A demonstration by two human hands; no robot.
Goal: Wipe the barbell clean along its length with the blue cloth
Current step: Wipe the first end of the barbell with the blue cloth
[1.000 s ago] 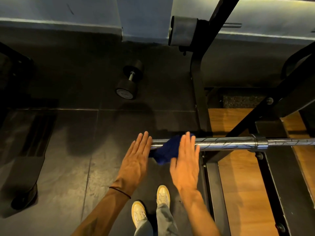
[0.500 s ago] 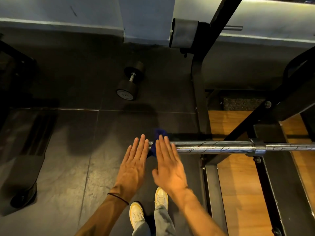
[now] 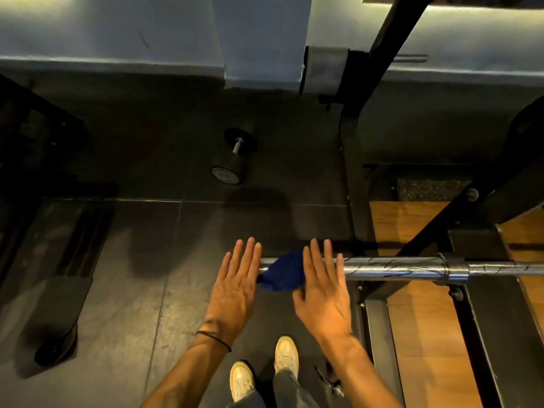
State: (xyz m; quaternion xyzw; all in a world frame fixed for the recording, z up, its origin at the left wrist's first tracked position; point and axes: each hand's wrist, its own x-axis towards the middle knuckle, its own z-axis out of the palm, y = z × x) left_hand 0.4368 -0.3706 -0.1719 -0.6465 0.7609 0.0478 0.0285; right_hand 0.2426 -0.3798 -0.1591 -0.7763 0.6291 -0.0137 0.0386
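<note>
- Your floor point(image 3: 123, 290) is dark rubber tile with pale seams; to the right it gives way to a wooden platform point(image 3: 424, 334) inside the black rack point(image 3: 353, 172).
- A pale wall point(image 3: 117, 30) runs along the top, and a dumbbell point(image 3: 234, 156) lies on the floor below it.
- The barbell point(image 3: 391, 267) lies level, its chrome sleeve end towards you.
- Your right hand point(image 3: 321, 287) lies flat, fingers straight, pressing the blue cloth point(image 3: 282, 272) onto the sleeve end; the cloth seems draped over it.
- Your left hand point(image 3: 235, 287) hovers flat and empty just beside the bar tip.
</note>
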